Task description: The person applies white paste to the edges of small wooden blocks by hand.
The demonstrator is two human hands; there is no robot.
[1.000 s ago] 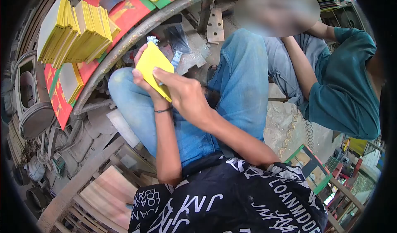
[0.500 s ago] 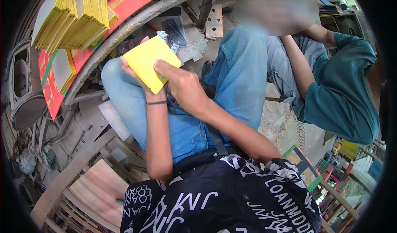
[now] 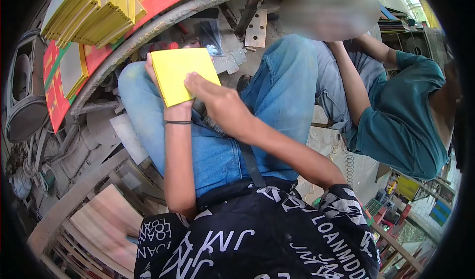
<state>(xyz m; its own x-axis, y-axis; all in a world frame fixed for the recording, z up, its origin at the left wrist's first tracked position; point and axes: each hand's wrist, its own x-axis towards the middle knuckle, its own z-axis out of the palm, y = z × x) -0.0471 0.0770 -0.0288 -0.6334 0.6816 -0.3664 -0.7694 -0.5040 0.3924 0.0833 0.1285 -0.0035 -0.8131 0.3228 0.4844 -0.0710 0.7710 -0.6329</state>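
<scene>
cluttered workshop ground fills the view, with metal scraps, a curved rusty metal rail [image 3: 148, 29] and a slanting stack of yellow-edged booklets [image 3: 94, 9] resting on red and green printed sheets [image 3: 59, 76] beyond it. over the person's blue-jeaned knees [image 3: 217, 145] sits a thin square yellow card-covered booklet [image 3: 184, 75], held up in front of the chest. the left hand [image 3: 159, 88] grips it from behind and along its left edge, fingers mostly hidden by the cover, a dark thread band on the wrist. the right hand [image 3: 220, 105] is closed lightly on the lower right corner, thumb lying across the yellow face.

compared with a second ago, the booklet has turned from a tilted, diamond-like angle to lie flat and square to the camera, and it has risen a little toward the rail; the small pale scrap seen at its top corner no longer shows. by my reading the piece is being rotated for checking or trimming its edges.

a co-worker in a teal shirt [image 3: 401, 115] sits just to the right, elbow raised.
</scene>
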